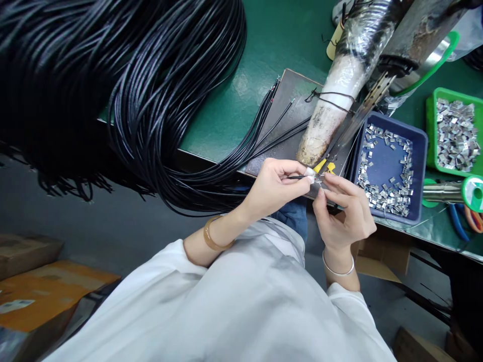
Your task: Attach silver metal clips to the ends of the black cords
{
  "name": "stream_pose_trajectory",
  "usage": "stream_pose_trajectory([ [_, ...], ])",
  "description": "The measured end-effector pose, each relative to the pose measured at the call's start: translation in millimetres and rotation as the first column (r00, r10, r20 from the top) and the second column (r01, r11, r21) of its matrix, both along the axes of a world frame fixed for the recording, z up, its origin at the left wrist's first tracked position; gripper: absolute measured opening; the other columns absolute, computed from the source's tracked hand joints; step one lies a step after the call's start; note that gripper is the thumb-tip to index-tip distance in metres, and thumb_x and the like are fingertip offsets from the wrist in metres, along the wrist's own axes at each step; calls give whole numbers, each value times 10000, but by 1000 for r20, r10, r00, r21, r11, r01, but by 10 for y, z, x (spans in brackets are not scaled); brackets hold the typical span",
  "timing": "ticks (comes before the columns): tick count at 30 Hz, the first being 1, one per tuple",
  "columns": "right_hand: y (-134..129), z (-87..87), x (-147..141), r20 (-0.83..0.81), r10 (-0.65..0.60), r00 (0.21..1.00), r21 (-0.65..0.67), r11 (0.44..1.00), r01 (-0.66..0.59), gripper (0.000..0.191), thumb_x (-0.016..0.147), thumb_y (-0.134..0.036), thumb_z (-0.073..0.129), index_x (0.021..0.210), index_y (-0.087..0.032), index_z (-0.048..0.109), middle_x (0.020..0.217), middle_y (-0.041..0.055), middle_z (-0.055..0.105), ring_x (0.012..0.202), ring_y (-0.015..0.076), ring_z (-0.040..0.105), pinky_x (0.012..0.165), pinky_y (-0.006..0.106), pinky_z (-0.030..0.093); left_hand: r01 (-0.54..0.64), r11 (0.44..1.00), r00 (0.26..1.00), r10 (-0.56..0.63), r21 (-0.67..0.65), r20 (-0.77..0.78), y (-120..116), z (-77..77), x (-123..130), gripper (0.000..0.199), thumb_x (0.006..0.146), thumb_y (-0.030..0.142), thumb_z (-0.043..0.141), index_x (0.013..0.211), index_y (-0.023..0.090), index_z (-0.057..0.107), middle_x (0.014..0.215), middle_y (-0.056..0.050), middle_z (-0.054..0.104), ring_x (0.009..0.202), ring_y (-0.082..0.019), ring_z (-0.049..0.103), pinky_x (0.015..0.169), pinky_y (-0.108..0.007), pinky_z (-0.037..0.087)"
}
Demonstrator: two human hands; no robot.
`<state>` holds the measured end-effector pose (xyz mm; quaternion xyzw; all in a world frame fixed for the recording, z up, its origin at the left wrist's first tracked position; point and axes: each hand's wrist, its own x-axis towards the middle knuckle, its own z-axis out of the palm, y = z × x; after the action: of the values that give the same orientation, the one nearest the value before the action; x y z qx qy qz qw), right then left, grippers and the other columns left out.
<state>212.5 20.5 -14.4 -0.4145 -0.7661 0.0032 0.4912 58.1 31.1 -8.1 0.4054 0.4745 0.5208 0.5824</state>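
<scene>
My left hand (277,185) pinches the end of a black cable (294,177), with white coverings on the fingertips. Close to that end, over the table's front edge, my right hand (345,206) has its thumb and index finger drawn together. A thin, shiny bit shows between the two hands, too small to name. Just beyond the fingers are small yellow pieces (320,165) on a dark board (290,118). Several stripped cable ends (277,83) rest on this board. Their cables run left into a large black cable bundle (181,75).
Right of the board stands a blue tray (421,171) of small metal clips; a green tray (432,125) holds more. A wrapped white tube (334,95) and a perforated metal rod (377,90) slant down towards my hands. A solder spool (471,193) lies at the right.
</scene>
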Motion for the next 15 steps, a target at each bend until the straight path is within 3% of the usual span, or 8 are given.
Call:
stream_pose_trajectory([
  [5,-14,-22,33,53,27,998,-10,1000,-26,212,811,-73,722,919,-215,607,1084,39,757,920,157,750,800,278,655,45,999,997,-43,-23,69,13,-14,-21,73,688,150,718,730,109,761,753,-31,739,678,-110,647,660,-194,545],
  [15,0,-6,30,14,0,1000,-67,998,1,214,808,-48,728,931,-208,656,1029,31,765,921,157,749,847,285,634,52,998,994,-54,24,96,12,-20,-4,68,693,119,706,732,99,759,685,-12,705,593,-71,591,565,-147,480],
])
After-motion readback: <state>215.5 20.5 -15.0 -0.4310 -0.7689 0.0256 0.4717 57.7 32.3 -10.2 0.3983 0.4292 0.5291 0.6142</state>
